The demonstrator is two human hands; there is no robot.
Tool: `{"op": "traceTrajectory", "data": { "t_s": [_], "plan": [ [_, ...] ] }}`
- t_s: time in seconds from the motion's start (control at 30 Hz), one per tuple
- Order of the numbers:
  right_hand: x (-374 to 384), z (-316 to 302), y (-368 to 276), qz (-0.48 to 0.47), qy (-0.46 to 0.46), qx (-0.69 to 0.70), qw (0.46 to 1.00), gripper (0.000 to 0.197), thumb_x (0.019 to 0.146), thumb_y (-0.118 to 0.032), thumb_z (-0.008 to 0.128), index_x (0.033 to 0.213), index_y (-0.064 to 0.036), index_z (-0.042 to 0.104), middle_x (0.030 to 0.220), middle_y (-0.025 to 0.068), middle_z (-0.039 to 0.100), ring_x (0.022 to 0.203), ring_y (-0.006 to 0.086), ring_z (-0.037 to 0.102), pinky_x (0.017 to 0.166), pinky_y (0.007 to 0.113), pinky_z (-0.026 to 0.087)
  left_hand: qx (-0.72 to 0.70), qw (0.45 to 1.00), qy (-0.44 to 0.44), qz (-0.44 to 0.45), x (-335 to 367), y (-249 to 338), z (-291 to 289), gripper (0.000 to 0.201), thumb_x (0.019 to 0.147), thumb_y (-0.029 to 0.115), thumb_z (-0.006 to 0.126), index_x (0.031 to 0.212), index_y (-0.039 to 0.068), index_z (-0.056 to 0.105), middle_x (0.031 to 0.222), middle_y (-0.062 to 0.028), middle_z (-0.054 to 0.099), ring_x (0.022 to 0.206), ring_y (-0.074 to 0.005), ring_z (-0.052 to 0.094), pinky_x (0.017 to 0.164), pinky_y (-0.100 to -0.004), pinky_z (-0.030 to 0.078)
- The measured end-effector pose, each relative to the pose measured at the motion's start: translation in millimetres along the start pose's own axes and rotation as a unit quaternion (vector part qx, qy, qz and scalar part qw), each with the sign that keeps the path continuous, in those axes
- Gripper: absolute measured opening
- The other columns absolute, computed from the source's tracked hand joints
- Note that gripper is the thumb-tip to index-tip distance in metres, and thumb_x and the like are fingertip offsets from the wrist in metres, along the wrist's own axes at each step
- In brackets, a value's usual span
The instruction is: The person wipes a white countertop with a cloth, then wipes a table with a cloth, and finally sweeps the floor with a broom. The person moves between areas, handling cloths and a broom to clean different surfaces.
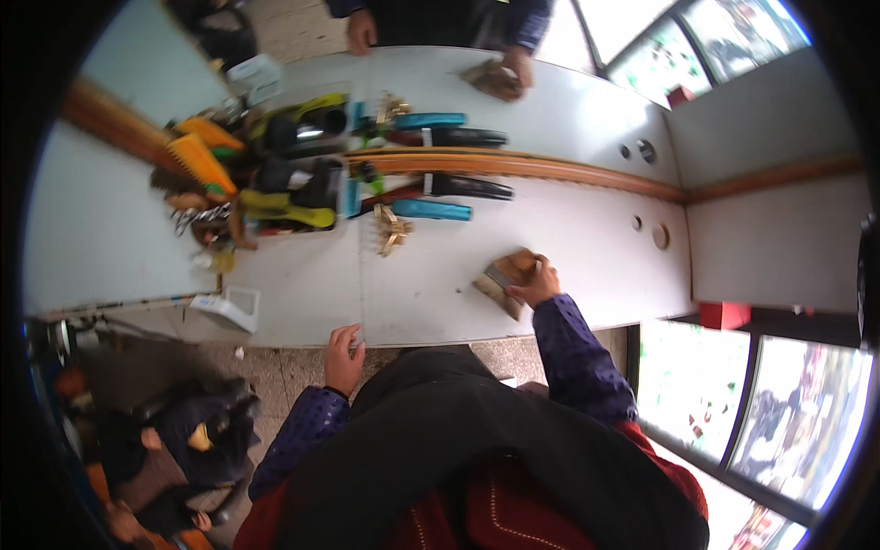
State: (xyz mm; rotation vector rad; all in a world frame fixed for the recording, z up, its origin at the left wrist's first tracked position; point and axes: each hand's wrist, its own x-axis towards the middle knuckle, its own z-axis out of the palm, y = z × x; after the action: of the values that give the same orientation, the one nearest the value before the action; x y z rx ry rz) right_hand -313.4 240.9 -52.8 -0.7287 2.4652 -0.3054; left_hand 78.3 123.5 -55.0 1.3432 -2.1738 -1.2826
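My right hand [543,281] grips a flat, wide brush [502,280] with a brown wooden handle and pale bristles. The bristle end points down and left, low over the white counter [422,302] or touching it; I cannot tell which. My left hand [344,359] is at the counter's near edge, holding nothing, its fingers slightly bent and apart. Left of the brush, a gold claw clip [391,231] lies on the counter. Beyond it are a teal-handled tool [431,210] and a black-handled tool [469,187].
A clear bin [321,225] of black and lime-green tools stands at left, beside an orange comb [200,165]. A white box [229,310] sits at the left front corner. Behind runs a wood-framed mirror [568,119]. Two round holes [661,236] pierce the right side. People sit at lower left.
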Motion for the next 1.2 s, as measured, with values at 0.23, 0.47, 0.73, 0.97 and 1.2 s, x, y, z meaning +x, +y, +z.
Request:
{"op": "traceTrajectory", "data": {
  "t_s": [0.23, 0.47, 0.73, 0.97, 1.2],
  "plan": [
    [-25.8, 6.0, -51.2, -0.103, -0.02, -0.075, 0.992, 0.118, 0.038, -0.051, 0.083, 0.132, -0.0085, 0.025, 0.128, 0.0166, 0.033, 0.115, 0.0355, 0.036, 0.083, 0.052, 0.04, 0.045, 0.994, -0.093, 0.039, 4.7, 36.8, 37.4, 0.033, 0.078, 0.004, 0.054, 0.111, 0.004, 0.053, 0.107, -0.0121, 0.048, 0.088, -0.0239, 0.053, 0.079, -0.0331, 0.044],
    [10.2, 31.7, 6.9, -0.116, -0.236, 0.067, 0.963, 0.069, 0.052, -0.045, 0.079, 0.101, -0.0007, 0.06, 0.1, 0.0183, 0.059, 0.096, 0.0308, 0.056, 0.081, 0.04, 0.046, 0.091, 0.969, -0.189, 0.13, 30.3, 85.1, 85.8, 0.035, 0.075, 0.003, 0.056, 0.11, 0.004, 0.054, 0.105, -0.0118, 0.049, 0.087, -0.0229, 0.053, 0.077, -0.0328, 0.045],
    [-48.3, -160.7, 376.3, 0.323, 0.345, 0.289, 0.833, 0.032, 0.073, -0.027, 0.07, 0.092, -0.002, 0.065, 0.085, 0.0104, 0.067, 0.075, 0.0198, 0.064, 0.068, 0.03, 0.051, 0.074, 0.958, -0.208, 0.183, 45.1, 130.8, 124.7, 0.032, 0.075, 0.002, 0.056, 0.108, 0.004, 0.055, 0.105, -0.0111, 0.051, 0.084, -0.0208, 0.055, 0.073, -0.0308, 0.046],
    [-43.4, -118.5, 357.8, 0.125, 0.378, 0.37, 0.839, 0.032, 0.076, -0.023, 0.071, 0.092, 0.0025, 0.06, 0.073, 0.0089, 0.061, 0.047, 0.0149, 0.055, 0.04, 0.03, 0.044, 0.054, 0.952, -0.251, 0.167, 39.7, 138.9, 157.6, 0.03, 0.077, 0.002, 0.055, 0.107, 0.003, 0.056, 0.106, -0.011, 0.051, 0.082, -0.0198, 0.056, 0.071, -0.0298, 0.047],
    [-35.8, -100.0, 307.2, 0.291, 0.583, 0.206, 0.73, 0.031, 0.079, -0.026, 0.064, 0.085, 0.0025, 0.052, 0.072, 0.0153, 0.062, 0.065, 0.0242, 0.061, 0.059, 0.037, 0.048, 0.049, 0.941, -0.271, 0.198, 50.4, 160.1, 160.9, 0.027, 0.078, 0.002, 0.054, 0.105, 0.001, 0.056, 0.104, -0.0111, 0.052, 0.083, -0.0194, 0.057, 0.072, -0.0292, 0.048]
  ]
}}
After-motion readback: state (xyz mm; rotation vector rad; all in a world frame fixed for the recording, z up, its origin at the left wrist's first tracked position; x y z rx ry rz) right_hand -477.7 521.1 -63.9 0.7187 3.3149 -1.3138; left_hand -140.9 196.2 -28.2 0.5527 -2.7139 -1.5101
